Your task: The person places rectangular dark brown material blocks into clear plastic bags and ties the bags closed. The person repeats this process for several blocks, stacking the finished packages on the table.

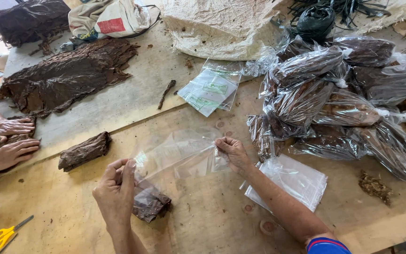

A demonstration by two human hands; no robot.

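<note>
We held a clear plastic bag (179, 153) stretched just above the bench (212, 221) in the lower middle of the frame, our left hand (116, 193) pinching its near corner and our right hand (231, 150) pinching the far edge, the fingers (222, 143) of both closed on the film. Inside its lower end, just beside the left hand, sat a folded bundle of dark leaves (150, 204), so the filling of this bag looked done to us, while the mouth was not yet closed or tied. To the right, a heap of filled bags (334, 103) took up the upper right of the frame, which we judged to be the finished share. What seemed left lay on the left: one loose folded bundle (84, 150) near our left hand, a broad spread of flat leaves (66, 77) in the upper left, and another dark pile (29, 21) at the top left corner. Spare empty bags lay in a flat stack (294, 181) under our right forearm and a second stack (211, 87) up the middle. Another person's hands (12, 138) pressed leaves at the left edge. Yellow scissors (5, 233) lay in the lower left corner. Open bench remained along the bottom of the frame and between the bag and the far stack; the right side was crowded.
</note>
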